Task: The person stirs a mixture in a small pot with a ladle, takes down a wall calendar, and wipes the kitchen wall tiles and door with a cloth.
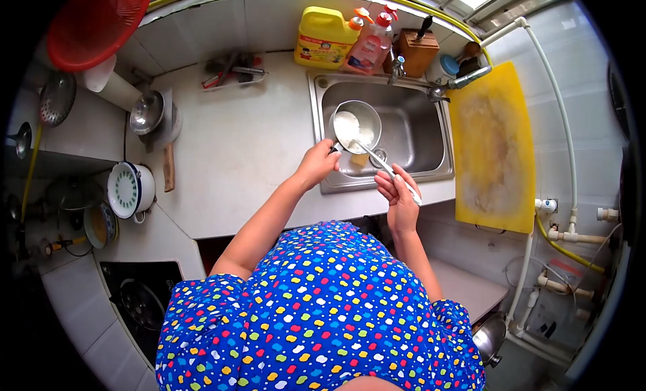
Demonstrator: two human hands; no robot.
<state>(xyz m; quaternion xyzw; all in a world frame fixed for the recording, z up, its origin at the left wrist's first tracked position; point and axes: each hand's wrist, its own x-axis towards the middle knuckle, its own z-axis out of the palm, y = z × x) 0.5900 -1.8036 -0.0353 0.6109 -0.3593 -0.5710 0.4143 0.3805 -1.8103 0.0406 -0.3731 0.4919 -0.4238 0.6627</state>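
Over the left part of the steel sink (pixel 420 132) is a small metal pot (pixel 374 118) with white contents inside. My left hand (pixel 319 163) is closed around its short dark handle. In my right hand (pixel 398 192) is a long, light-coloured brush or utensil (pixel 381 163), whose far end reaches into the pot; its head is hard to make out against the white contents. A tan sponge-like piece (pixel 359 160) lies in the sink below the pot, near the drain.
Behind the sink stand a yellow jug (pixel 326 41), a pink pump bottle (pixel 370 48), a wooden knife block (pixel 414 51) and the faucet (pixel 437 93). A yellow board (pixel 494 149) leans at the right. A cleaver (pixel 168 155), enamel pot (pixel 131 189) and stove (pixel 141 303) are left.
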